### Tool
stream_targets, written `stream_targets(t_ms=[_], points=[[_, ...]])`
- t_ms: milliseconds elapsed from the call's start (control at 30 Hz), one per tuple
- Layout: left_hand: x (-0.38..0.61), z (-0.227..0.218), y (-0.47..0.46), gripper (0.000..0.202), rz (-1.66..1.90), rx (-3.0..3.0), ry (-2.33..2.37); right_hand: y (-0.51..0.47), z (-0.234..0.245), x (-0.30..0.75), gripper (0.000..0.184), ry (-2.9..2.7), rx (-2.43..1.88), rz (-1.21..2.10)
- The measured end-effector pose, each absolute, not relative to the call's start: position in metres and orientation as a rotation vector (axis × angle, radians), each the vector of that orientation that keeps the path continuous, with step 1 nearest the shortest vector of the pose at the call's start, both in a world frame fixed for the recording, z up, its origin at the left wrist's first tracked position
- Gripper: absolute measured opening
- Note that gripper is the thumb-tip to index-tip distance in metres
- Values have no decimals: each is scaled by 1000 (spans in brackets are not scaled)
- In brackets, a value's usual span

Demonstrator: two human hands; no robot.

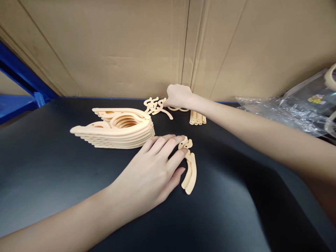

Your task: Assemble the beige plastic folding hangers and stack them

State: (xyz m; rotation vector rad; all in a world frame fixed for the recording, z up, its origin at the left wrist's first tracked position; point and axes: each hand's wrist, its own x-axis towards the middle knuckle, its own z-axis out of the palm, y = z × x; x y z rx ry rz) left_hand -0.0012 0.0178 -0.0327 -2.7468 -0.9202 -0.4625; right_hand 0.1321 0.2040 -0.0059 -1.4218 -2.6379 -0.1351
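Observation:
My left hand (160, 164) reaches across the black table, fingers spread, with fingertips on the upper ends of several curved cream plastic pieces (193, 171). Its thumb stays apart from them. Left of those pieces rises a stack of cream plastic folding hangers (126, 134), laid flat on one another. Farther back, my right hand (180, 96) is closed at a loose pile of cream hook-shaped pieces (154, 106). Its fingertips are hidden, so what it grips cannot be made out. Just in front of its wrist lies a row of cream plastic strips (198, 118).
Cardboard (118, 45) walls off the back of the black table (65, 175). Crumpled clear plastic bags (288, 108) lie at the right rear, beside a roll of tape (331, 77). A blue metal frame (23, 77) stands at the left.

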Motion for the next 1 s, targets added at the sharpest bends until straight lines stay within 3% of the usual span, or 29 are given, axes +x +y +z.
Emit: stream_targets(t_ms=[233, 400, 733, 833, 1000], points=[[-2, -34, 15, 29, -467, -2733, -916, 211, 9, 125, 8, -2374, -1751, 212], [-1, -33, 16, 30, -471, -2720, -894, 206, 37, 156, 25, -2265, -1628, 460], [-2, -34, 17, 30, -488, -2747, -914, 180, 47, 193, 28, -1966, -1351, 906], [-2, -34, 16, 31, -491, -2739, -913, 179, 44, 185, 30, -1901, -1308, 938], [-2, -34, 15, 31, -488, -2737, -907, 185, 46, 181, 31, -1841, -1286, 698]])
